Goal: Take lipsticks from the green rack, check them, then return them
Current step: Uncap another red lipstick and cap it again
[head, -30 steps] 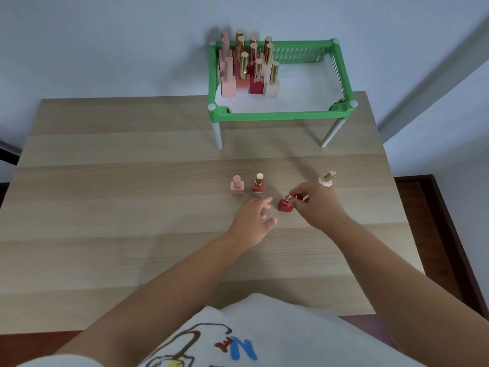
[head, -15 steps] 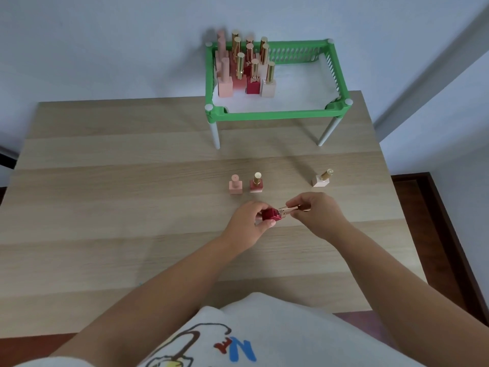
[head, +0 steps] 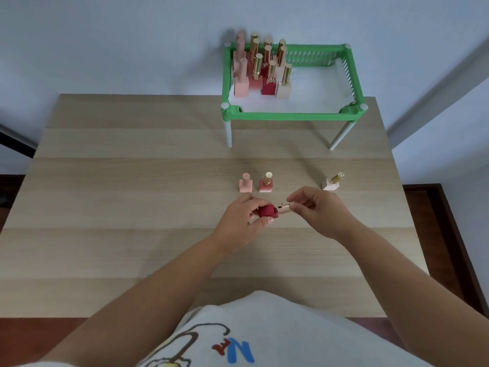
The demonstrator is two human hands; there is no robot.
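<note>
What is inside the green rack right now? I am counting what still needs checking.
The green rack holds a cluster of upright lipsticks in its left part on a white liner. The front ones hide those behind, so no exact count.

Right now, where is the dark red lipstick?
In the head view the dark red lipstick is held sideways above the table between the left hand and right hand, just in front of the pink lipstick.

Three lipsticks point(head: 268, 182) stand on the table point(head: 132, 207) before the rack point(head: 291, 116).
</note>
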